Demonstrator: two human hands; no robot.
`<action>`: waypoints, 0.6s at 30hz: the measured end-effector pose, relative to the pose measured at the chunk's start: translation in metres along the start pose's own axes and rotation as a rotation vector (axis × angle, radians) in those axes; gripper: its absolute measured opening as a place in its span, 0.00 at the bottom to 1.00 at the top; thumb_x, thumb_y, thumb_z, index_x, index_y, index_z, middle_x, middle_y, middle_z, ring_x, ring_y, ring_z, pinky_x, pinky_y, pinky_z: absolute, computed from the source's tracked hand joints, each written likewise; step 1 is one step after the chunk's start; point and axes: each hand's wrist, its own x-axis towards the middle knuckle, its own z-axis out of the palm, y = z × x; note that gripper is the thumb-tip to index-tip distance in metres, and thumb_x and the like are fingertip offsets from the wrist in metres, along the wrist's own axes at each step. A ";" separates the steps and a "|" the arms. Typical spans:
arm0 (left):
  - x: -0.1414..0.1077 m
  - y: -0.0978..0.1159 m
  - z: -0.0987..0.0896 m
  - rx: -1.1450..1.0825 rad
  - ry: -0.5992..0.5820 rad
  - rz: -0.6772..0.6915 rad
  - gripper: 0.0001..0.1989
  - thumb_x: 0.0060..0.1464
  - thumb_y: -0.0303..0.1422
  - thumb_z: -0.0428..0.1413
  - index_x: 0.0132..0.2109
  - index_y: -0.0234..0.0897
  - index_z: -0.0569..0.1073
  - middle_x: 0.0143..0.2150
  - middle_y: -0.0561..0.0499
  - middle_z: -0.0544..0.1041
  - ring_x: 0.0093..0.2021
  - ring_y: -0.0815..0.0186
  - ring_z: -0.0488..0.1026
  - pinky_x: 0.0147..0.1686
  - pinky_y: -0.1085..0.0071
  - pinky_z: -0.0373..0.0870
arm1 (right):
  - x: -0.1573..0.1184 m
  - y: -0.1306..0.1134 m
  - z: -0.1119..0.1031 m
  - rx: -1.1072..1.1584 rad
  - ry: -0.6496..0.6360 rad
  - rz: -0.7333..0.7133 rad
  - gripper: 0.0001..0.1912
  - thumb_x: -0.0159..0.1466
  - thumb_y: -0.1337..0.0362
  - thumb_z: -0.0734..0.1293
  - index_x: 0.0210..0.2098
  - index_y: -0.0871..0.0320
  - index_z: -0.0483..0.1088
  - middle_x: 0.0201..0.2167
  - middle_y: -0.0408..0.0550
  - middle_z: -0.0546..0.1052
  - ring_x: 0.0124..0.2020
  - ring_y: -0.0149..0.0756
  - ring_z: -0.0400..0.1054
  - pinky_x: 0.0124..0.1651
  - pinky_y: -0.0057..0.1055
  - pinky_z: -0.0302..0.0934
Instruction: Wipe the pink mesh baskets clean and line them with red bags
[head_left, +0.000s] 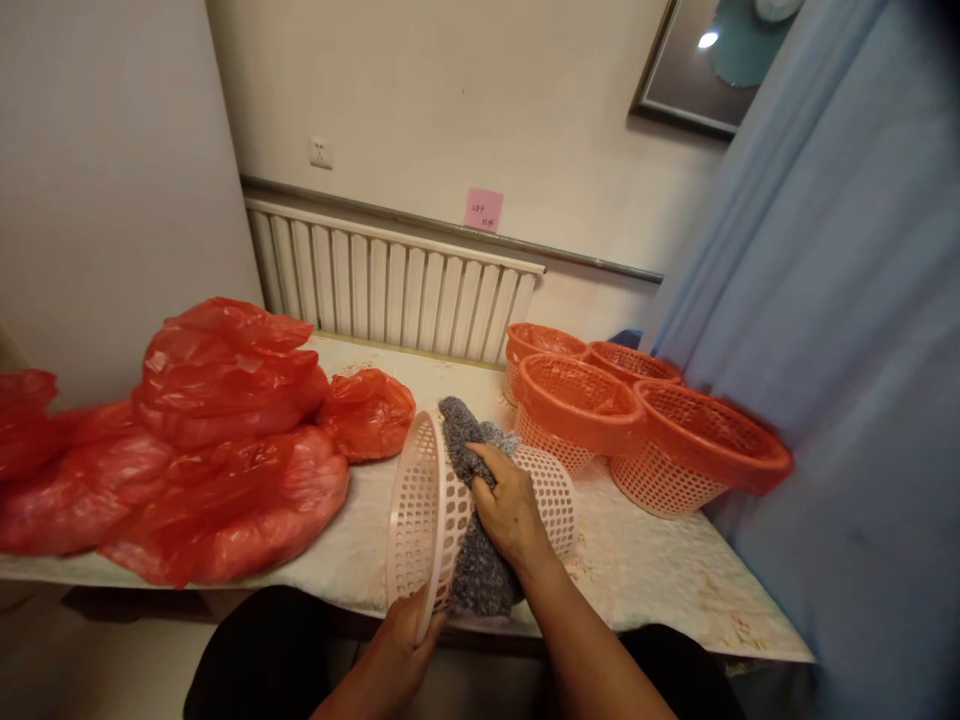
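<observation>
A pale pink perforated plastic basket lies on its side at the front of the table, its wide rim facing left. My left hand grips that rim at its lower edge, thumb and fingers on either side. A grey fuzzy cloth is draped over the basket's outer wall. My right hand presses the cloth against the wall, with fingers bent into it. Part of the basket's side is hidden under the cloth and this hand.
Several similar baskets lined with red bags stand at the right. Stuffed red plastic bags are heaped at the left. The cloth-covered table meets a radiator behind and a blue curtain on the right.
</observation>
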 end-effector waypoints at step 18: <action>0.007 0.013 -0.012 -0.162 -0.045 -0.058 0.18 0.60 0.39 0.50 0.54 0.38 0.74 0.54 0.45 0.78 0.54 0.55 0.73 0.57 0.61 0.66 | -0.050 0.119 -0.064 -0.292 0.198 0.450 0.25 0.59 0.64 0.55 0.53 0.60 0.71 0.49 0.54 0.76 0.50 0.45 0.70 0.54 0.41 0.62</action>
